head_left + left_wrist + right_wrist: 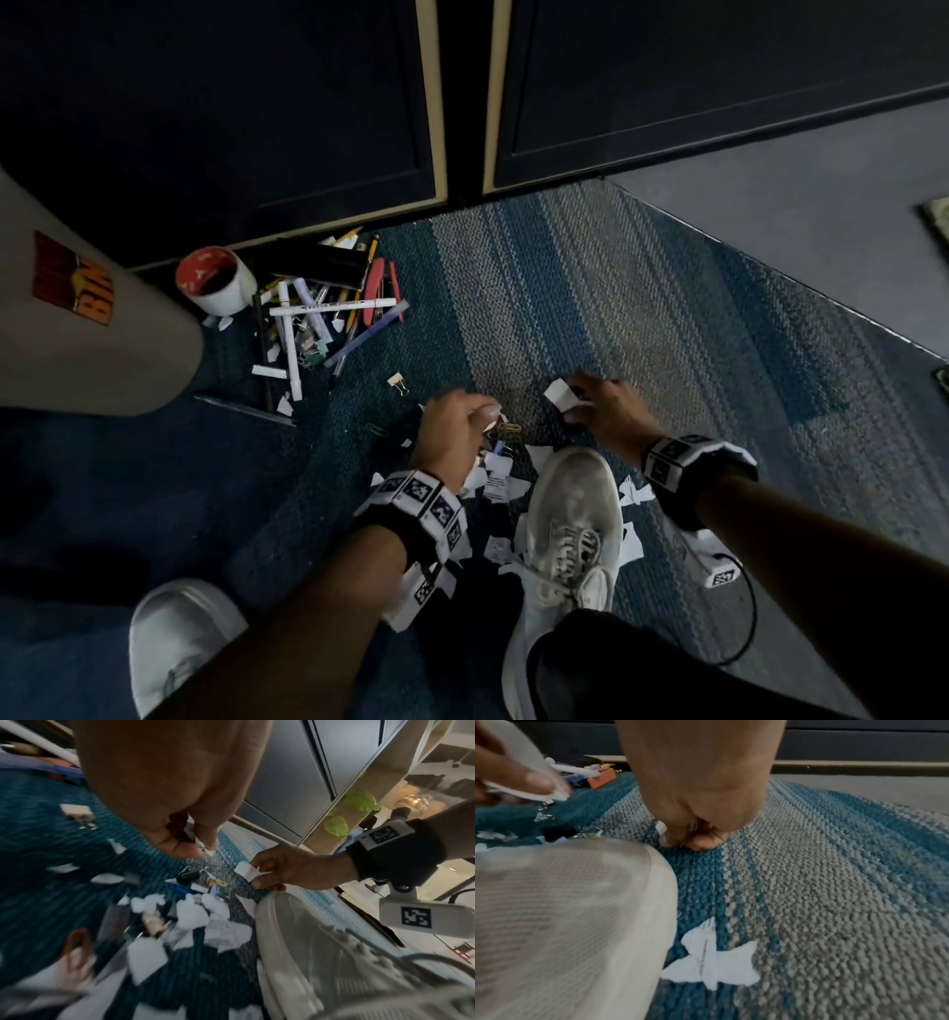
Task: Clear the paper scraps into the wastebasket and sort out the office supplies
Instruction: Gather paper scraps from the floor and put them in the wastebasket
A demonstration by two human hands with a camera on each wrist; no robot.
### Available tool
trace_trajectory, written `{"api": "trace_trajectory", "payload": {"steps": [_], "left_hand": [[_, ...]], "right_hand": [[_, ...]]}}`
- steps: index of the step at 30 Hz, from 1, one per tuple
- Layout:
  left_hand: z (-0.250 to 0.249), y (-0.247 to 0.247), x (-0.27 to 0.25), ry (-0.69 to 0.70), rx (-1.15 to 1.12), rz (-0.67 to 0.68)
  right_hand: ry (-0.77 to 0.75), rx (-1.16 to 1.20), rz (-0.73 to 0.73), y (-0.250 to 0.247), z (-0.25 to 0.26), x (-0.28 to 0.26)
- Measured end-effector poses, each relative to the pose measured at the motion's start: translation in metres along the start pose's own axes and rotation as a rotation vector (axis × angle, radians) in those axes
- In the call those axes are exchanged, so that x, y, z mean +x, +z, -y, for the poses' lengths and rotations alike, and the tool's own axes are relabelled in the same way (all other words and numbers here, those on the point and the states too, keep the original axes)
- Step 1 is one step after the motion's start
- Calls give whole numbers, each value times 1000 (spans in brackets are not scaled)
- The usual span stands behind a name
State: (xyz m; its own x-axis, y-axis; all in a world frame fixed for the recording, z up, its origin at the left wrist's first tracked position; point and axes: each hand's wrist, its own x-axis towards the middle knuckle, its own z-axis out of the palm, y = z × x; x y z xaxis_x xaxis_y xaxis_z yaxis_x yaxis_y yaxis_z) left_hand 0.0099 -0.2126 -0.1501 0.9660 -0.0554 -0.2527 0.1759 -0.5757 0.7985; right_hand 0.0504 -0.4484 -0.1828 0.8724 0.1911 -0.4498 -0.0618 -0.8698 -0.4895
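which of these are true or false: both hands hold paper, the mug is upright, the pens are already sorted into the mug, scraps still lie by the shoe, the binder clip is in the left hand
1. Both hands hold paper. True: the right hand pinches a white paper scrap, and the left hand pinches a smaller torn white scrap in its fingers.
2. The red-and-white mug stands upright. False: it lies on its side on the carpet.
3. The pens are sorted into the mug. False: the scattered pens and markers lie in a heap beside it.
4. Torn white paper scraps still lie by the white mesh sneaker. True.
5. The small cream binder clip is in the left hand. False: it lies on the blue-and-grey woven carpet, apart from the hand.
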Motion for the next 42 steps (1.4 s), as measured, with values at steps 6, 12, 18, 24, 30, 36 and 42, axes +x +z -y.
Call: {"api": "trace_trajectory", "payload": {"steps": [6, 12, 18, 24, 30, 36, 42], "left_hand": [[31, -1, -43, -158, 13, 6], [35, 11, -52, -133, 86, 153], [23, 22, -49, 50, 350, 264], [20, 26, -46, 50, 527, 252], [26, 19, -50, -125, 254, 54], [36, 8, -63, -292, 83, 7], [31, 13, -60, -207, 273, 122]], "right_hand": [[-6, 18, -18, 0, 1, 1], [25, 137, -89, -15, 2, -7], [26, 179, -13, 2, 16, 4], [15, -7, 36, 2, 22, 9], [-1, 103, -42, 4, 37, 22], [37, 53, 36, 13, 42, 38], [-48, 29, 172, -4, 44, 20]]}}
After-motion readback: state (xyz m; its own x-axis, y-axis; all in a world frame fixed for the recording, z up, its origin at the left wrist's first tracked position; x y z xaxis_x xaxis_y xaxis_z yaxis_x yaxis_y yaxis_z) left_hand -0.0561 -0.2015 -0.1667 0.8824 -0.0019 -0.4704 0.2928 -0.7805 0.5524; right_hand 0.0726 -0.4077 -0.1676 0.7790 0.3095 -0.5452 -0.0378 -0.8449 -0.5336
